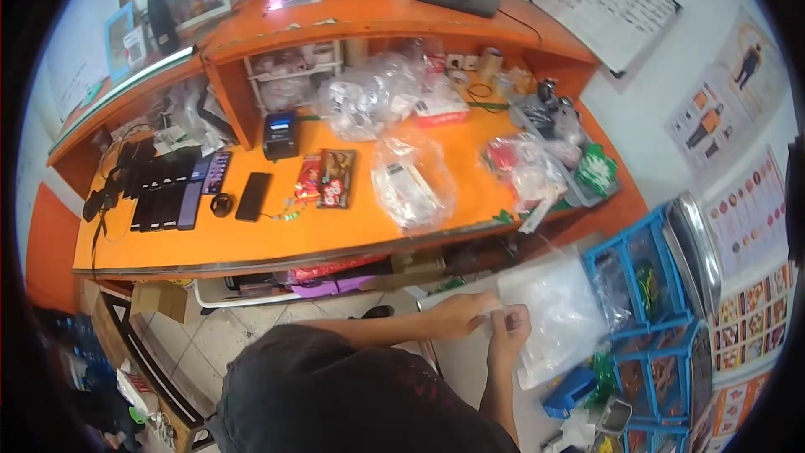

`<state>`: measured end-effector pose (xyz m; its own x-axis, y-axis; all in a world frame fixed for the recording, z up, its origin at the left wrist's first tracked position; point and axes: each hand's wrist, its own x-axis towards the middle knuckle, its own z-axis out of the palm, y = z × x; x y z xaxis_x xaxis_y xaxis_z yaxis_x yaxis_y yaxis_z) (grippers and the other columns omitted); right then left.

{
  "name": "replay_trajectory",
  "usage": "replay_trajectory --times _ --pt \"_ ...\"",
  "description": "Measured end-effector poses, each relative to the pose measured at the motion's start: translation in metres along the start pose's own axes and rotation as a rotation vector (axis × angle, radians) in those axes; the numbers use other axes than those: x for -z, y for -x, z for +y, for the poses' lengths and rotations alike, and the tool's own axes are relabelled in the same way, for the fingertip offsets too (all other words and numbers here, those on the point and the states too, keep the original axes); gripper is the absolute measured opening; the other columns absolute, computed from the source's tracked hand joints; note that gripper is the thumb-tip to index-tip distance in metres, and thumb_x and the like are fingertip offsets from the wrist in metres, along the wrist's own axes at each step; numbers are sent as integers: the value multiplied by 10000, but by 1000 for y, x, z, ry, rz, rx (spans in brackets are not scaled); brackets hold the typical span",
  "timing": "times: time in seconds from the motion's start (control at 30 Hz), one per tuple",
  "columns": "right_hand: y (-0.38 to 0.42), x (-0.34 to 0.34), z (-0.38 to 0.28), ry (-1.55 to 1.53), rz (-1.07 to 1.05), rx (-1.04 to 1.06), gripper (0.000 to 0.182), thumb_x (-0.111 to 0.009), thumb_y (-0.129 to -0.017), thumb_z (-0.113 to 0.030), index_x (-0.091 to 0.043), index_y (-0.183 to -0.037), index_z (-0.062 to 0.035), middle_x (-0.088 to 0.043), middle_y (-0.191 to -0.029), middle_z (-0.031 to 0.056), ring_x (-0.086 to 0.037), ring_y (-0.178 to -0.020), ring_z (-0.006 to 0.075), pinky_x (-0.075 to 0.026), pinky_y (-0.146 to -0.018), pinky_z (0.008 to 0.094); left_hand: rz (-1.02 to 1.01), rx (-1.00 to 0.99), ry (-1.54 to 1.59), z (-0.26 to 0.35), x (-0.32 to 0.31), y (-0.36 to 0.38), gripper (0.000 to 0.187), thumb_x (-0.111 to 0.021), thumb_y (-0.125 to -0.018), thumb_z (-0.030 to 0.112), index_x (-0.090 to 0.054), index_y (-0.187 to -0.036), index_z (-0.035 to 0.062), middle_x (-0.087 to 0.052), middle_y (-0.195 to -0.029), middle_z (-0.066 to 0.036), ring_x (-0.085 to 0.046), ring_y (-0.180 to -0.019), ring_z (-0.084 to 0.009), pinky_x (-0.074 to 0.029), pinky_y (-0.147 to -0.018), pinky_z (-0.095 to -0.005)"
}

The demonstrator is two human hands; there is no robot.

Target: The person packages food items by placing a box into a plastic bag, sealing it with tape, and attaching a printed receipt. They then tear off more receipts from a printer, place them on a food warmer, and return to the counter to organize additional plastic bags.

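Observation:
My left hand and my right hand meet with fingers pinched together at the left edge of a stack of clear plastic bags. Thin clear plastic appears to be between the fingertips; its exact outline is hard to see. The bags lie flat on a pale surface beside the orange counter. My right forearm comes up from below, while the left one reaches across from the left.
Blue baskets stand right of the bags. On the counter are a clear bag with a white item, brown snack packs, a phone, a card terminal and a grey tray. A cardboard box lies below.

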<state>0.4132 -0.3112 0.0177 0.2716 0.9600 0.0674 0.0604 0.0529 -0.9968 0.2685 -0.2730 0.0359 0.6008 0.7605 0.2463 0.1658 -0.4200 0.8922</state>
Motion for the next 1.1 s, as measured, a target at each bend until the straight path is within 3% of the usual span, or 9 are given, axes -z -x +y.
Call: replay_trajectory --times 0.13,0.17,0.27,0.43,0.67,0.77,0.87,1.0,1.1 --pt "-15 -69 -37 -118 -21 86 90 -564 -779 -67 -510 -845 -40 -473 -735 -21 -448 -680 68 -363 -634 199 600 -195 -60 -74 106 7 272 -461 -678 -75 -526 -931 1 -561 -841 -111 -567 -760 -251 -451 -676 -321" --pt "-23 -77 -32 -103 -75 65 98 -539 -800 -61 -523 -892 -33 -482 -753 -9 -451 -693 75 -365 -638 198 1000 100 215 -93 135 3 300 -422 -673 -97 -535 -939 -16 -569 -803 -75 -558 -746 -173 -450 -648 -274" --pt "-55 -115 -12 -26 -221 82 69 -520 -811 -34 -524 -880 -37 -486 -747 -8 -451 -681 71 -367 -624 198 1235 27 -26 -125 279 -19 326 -486 -667 -40 -544 -988 -32 -600 -854 -101 -567 -757 -179 -450 -649 -303" --pt "-92 -211 -40 -66 -413 63 71 -534 -792 33 -515 -852 -1 -541 -815 33 -535 -733 91 -431 -669 210 572 721 -707 -250 428 -70 286 -586 -655 175 -603 -828 -52 -587 -659 -198 -597 -706 -326 -471 -635 -356" --pt "-143 -273 -54 146 -471 208 54 -543 -786 -50 -549 -835 -29 -542 -792 38 -519 -753 114 -392 -621 222 412 397 -1082 -339 447 -98 374 -605 -679 174 -571 -970 -58 -579 -982 -236 -600 -714 -367 -488 -665 -389" --pt "-196 -320 -73 506 -377 599 52 -544 -751 -57 -548 -797 -31 -540 -792 116 -523 -811 258 -413 -727 345 448 354 -1084 -338 438 -94 513 -602 -704 198 -473 -1140 -40 -479 -1162 -241 -559 -877 -388 -447 -790 -423" --pt "-266 -399 -70 641 -406 940 110 -575 -690 -58 -568 -797 -31 -550 -884 134 -495 -878 280 -406 -756 387 702 434 39 -309 430 -88 617 -616 -711 238 -389 -1225 -19 -433 -1199 -233 -447 -1069 -385 -347 -916 -431" --pt "-371 -480 20 1116 -106 1375 117 -589 -649 -94 -603 -760 -59 -574 -877 138 -524 -878 274 -407 -756 391 716 303 -750 -315 427 -65 596 -602 -737 259 -395 -1231 -4 -432 -1205 -253 -423 -1103 -396 -320 -935 -442" --pt "-406 -465 -17 1278 -124 599 149 -547 -666 -78 -618 -797 -57 -594 -794 157 -563 -729 312 -384 -835 368 722 342 -747 -333 430 -40 565 -588 -749 300 -426 -1200 1 -500 -1121 -240 -496 -1001 -394 -375 -863 -437"
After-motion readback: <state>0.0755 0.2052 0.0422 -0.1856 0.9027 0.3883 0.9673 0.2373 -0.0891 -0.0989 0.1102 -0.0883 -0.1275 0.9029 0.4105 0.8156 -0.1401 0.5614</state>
